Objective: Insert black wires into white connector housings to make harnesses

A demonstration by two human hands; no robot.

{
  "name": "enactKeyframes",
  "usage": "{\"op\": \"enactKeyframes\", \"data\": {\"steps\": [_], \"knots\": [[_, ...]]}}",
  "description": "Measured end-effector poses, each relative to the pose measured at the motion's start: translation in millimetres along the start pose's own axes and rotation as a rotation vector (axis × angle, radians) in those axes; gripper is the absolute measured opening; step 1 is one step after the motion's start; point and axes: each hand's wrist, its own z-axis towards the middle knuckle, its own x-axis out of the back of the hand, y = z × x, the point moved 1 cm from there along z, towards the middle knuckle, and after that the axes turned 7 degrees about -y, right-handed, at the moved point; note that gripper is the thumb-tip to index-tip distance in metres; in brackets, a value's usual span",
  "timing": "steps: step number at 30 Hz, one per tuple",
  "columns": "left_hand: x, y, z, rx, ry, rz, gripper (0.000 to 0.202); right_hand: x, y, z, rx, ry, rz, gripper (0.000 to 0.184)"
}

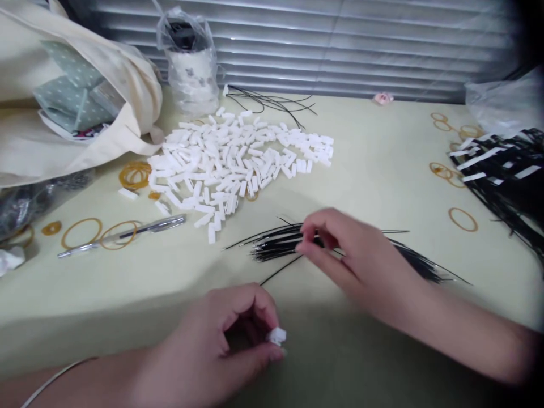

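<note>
My left hand (221,345) is low in the view, its thumb and fingers closed on a small white plastic connector housing (277,335). To its upper right, my right hand (352,255) hovers over a bundle of black wires (276,245) with thumb and forefinger brought together in a pinch. Whether a wire sits between those fingertips cannot be made out. A single black wire (280,271) runs from beside the left hand's knuckles up to the right thumb. Metal tips show on the bundle's left ends; the right hand covers its middle.
Behind the hands spreads a pile of white connector housings (229,153). A pen (148,228) and rubber bands (135,175) lie left, near a cloth bag (140,102). A plastic-wrapped cup (191,79) stands at the back. More black wires (514,181) lie at the right edge.
</note>
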Motion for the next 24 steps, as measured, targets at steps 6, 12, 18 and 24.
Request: {"op": "enactKeyframes", "data": {"steps": [6,12,18,24], "knots": [[3.5,-1.6,0.8,-0.056,0.013,-0.266,0.011,-4.9,30.0,16.5,0.127,0.094,-0.142,0.006],[9.8,0.5,2.9,-0.136,0.039,-0.567,0.011,0.5,-4.0,-12.8,0.273,0.028,0.124,0.008],[9.3,0.6,5.4,-0.143,0.017,-0.602,0.009,-4.5,-13.5,-25.1,0.292,-0.008,0.147,0.011],[9.3,0.9,5.5,-0.117,0.015,-0.614,0.01,-7.2,-11.3,-21.9,0.266,0.026,0.062,0.013]]}}
